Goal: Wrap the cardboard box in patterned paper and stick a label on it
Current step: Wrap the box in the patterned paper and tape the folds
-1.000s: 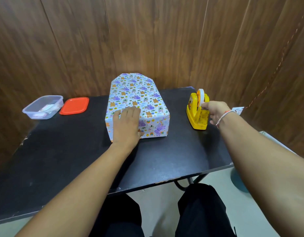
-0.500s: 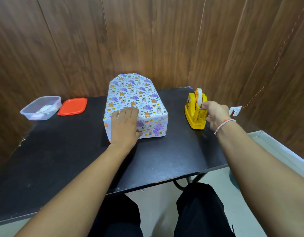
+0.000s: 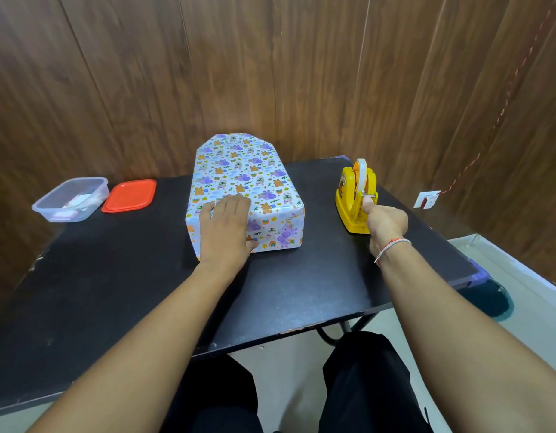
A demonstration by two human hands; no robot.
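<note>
The box, covered in white paper with purple and orange cartoon prints, lies on the black table. At its far end a paper flap stands up against the wall. My left hand presses flat on the box's near top edge, and its thumb rests on the front face. To the right stands a yellow tape dispenser. My right hand is at its cutter with fingers curled, and the thumb and forefinger pinch the tape end there.
A clear plastic container with small items inside sits at the table's far left, its red lid beside it. Wooden wall panels close off the back. A white wall socket with a red cord is beyond the table's right edge.
My right hand has shifted slightly down from the tape roll to the dispenser's cutter. My left hand has stayed on the box.
</note>
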